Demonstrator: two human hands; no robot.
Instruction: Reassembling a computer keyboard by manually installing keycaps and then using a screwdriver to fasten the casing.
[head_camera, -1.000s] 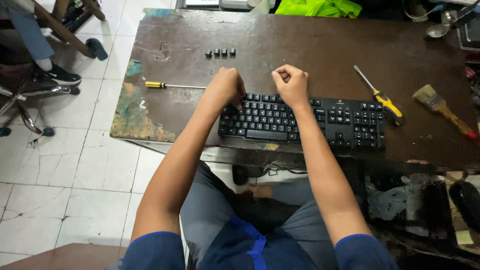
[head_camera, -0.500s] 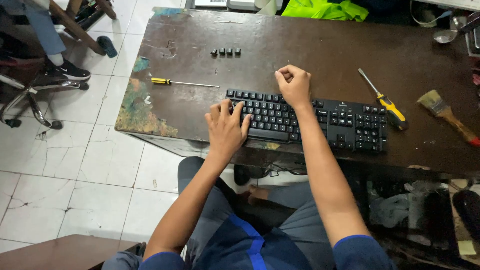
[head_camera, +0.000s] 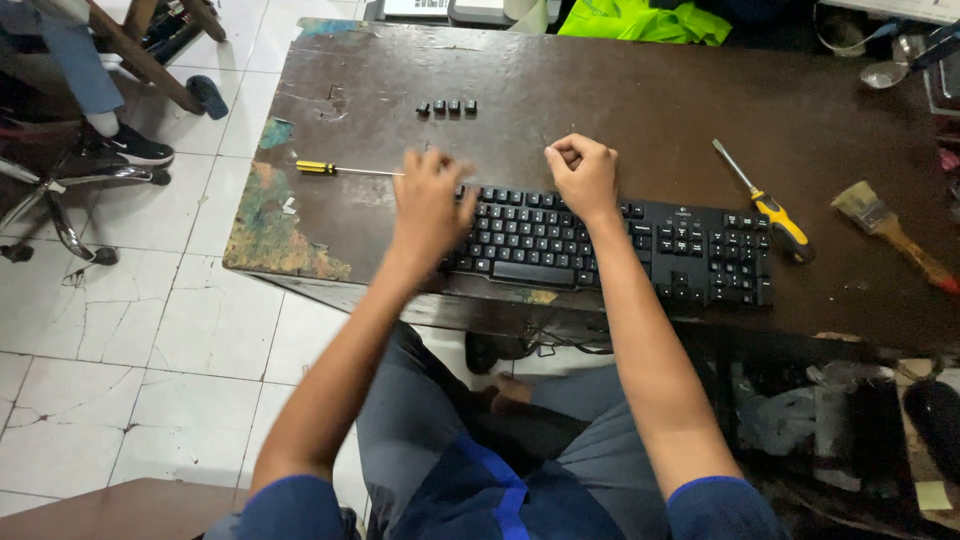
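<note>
A yellow-handled screwdriver (head_camera: 345, 169) is seen lying flat near the worn left end of the brown bench (head_camera: 640, 95). A second screwdriver (head_camera: 765, 208), yellow and black, is laid at an angle further right, and a paintbrush (head_camera: 888, 232) is set just beyond it near the right edge. Bright green cloth (head_camera: 640, 20) is bunched at the far edge. On the white tiled floor (head_camera: 120, 320), a chair's metal base (head_camera: 60, 190) is visible.
</note>
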